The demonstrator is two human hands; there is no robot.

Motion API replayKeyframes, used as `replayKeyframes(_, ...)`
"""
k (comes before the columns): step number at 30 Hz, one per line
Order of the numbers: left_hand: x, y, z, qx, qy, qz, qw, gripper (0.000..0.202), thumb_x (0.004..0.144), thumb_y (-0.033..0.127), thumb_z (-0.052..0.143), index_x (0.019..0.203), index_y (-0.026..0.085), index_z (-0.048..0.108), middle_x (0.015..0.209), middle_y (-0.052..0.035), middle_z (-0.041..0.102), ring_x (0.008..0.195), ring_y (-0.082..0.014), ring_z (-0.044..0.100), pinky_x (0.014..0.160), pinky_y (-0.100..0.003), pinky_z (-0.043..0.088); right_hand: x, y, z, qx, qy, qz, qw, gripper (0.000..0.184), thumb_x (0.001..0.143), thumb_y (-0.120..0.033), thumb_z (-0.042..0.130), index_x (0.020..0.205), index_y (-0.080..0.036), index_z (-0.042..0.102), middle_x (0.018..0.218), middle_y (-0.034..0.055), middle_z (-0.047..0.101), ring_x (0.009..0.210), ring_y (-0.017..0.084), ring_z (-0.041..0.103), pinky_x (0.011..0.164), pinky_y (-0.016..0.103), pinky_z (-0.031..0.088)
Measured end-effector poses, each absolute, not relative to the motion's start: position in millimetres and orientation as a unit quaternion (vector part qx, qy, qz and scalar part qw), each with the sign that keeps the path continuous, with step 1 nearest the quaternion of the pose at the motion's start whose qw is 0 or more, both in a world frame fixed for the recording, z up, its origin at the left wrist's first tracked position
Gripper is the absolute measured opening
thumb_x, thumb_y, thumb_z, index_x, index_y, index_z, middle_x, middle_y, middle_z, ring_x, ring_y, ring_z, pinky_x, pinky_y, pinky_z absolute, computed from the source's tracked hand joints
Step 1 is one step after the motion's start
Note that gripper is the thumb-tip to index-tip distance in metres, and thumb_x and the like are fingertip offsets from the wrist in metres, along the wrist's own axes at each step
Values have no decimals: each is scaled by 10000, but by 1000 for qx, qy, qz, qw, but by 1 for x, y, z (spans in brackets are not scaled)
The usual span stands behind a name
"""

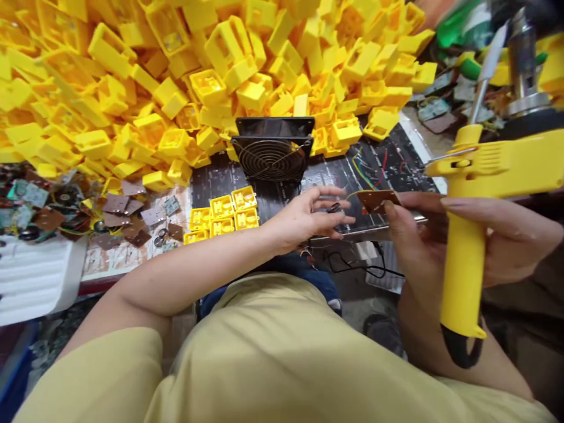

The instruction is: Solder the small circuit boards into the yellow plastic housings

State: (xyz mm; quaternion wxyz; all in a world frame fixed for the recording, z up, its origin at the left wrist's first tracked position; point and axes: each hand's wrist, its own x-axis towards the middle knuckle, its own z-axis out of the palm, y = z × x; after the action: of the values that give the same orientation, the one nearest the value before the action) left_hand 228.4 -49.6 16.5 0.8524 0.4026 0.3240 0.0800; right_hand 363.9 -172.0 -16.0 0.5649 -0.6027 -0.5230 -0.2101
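Observation:
My right hand (440, 235) pinches a brown circuit board (378, 201) between thumb and fingertips. The same hand is also around the upright handle of a yellow soldering gun (465, 258). Facing the board from the left is my left hand (315, 217), its fingers curved and partly apart. A small dark part (335, 207) shows among those fingers; its kind I cannot make out. Thin coloured wires (363, 173) lie behind the board. Several yellow plastic housings (222, 214) sit in rows to the left of my left hand, with their hollow sides up.
A black fan (273, 150) stands on the dark work surface (211, 179). Behind it rises a large heap of yellow housings (176, 88). Loose circuit boards (127, 211) lie at left, beside a white tray (39, 276). A black cable (361, 269) hangs below the table edge.

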Motion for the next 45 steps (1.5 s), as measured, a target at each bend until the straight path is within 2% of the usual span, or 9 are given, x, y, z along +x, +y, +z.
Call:
replayKeyframes(2,238,-50,11,434,305,35,847,91,927,41,620,990,107,615,927,-59,724,697,-70,706,583,-142,534,377,-181,-29,-613,-499,-257,557,612,700,-122,891,1214,-265,592,1038,-18,667,843,170,726,491,192,494)
replayKeyframes(5,249,-41,8,508,304,-46,804,102,967,82,578,894,92,649,784,-22,692,638,-61,677,521,-134,492,392,-192,-45,-632,-502,-271,525,521,761,-156,861,1201,-239,596,920,-35,704,734,141,709,596,210,573)
replayKeyframes(11,279,-22,8,731,311,-84,602,141,952,78,590,1089,111,605,639,66,609,500,-56,572,493,-160,413,396,-213,-67,-639,-511,-246,520,396,801,-147,825,1133,-195,615,896,-9,723,743,155,713,718,252,626)
replayKeyframes(19,285,-23,2,972,174,-49,149,273,963,198,575,1185,211,734,1210,-118,668,1016,-236,684,830,-339,530,373,-219,-82,-656,-506,-218,516,354,834,-155,798,1125,-193,602,872,-21,726,699,119,700,681,189,591)
replayKeyframes(23,267,-27,0,939,227,-14,257,231,929,146,592,1066,150,777,985,-77,736,914,-176,678,859,-291,514,364,-217,-89,-655,-503,-205,526,445,844,-162,791,1218,-231,560,883,-34,729,687,142,705,649,222,595)
replayKeyframes(30,264,-45,3,677,396,-10,621,114,932,171,638,846,112,684,528,79,515,441,-20,379,471,-145,317,355,-213,-99,-628,-504,-189,562,564,809,-146,818,1294,-229,542,919,-31,738,696,145,710,672,221,601)
replayKeyframes(35,270,-52,5,583,411,3,701,151,899,140,675,755,115,637,551,53,547,435,-10,395,382,-129,176,348,-210,-102,-624,-501,-179,573,532,805,-121,811,1264,-228,564,923,-25,742,715,149,716,685,230,611)
replayKeyframes(40,267,-49,0,631,395,-1,668,124,881,110,649,761,121,621,649,34,631,491,-24,494,428,-129,305,351,-212,-102,-609,-522,-159,576,562,796,-178,839,1278,-183,550,964,22,748,771,169,729,729,248,637)
replayKeyframes(45,262,-38,-4,844,300,20,444,54,823,103,671,785,130,697,681,23,688,629,-71,602,619,-172,434,373,-220,-94,-598,-555,-160,556,449,784,-182,850,1178,-195,633,1004,27,748,799,183,734,761,257,638)
